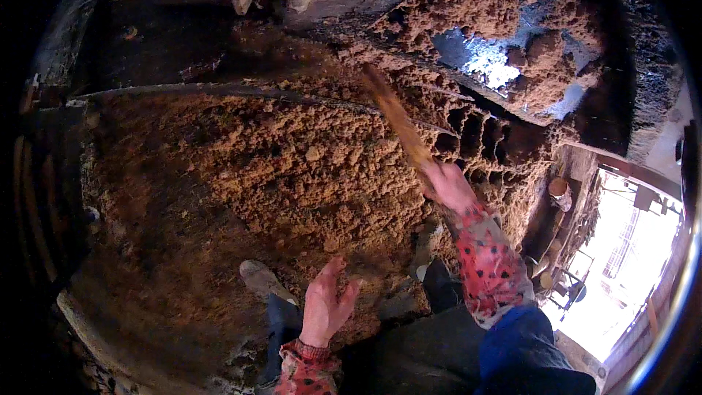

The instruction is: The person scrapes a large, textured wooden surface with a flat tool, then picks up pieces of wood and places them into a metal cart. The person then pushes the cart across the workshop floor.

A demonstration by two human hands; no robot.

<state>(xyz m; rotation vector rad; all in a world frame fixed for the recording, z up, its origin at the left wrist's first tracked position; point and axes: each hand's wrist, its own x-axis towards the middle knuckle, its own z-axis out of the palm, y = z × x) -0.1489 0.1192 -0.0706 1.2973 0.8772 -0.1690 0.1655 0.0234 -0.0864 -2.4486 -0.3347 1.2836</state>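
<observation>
My right hand [449, 186] is closed round the near end of a flat wooden stick [398, 118]. The stick slants up and to the left, its far end over brown crumbly material beside a dark edge. My left hand [328, 304] hangs low in the middle, fingers apart, with nothing in it. Beneath both hands spreads a wide layer of loose, clumpy brown material [292, 168]. Just beyond my right hand a row of dark holes [479, 135] shows in the material. Both forearms wear red sleeves with dark spots.
A raised metal tray-like surface [468, 51], partly covered with brown crumbs, stands at the far right. My shoe [257, 279] rests on the brown floor near my left hand. Bright daylight comes through an opening [621, 256] at the right. A round-topped container [559, 189] stands beside it.
</observation>
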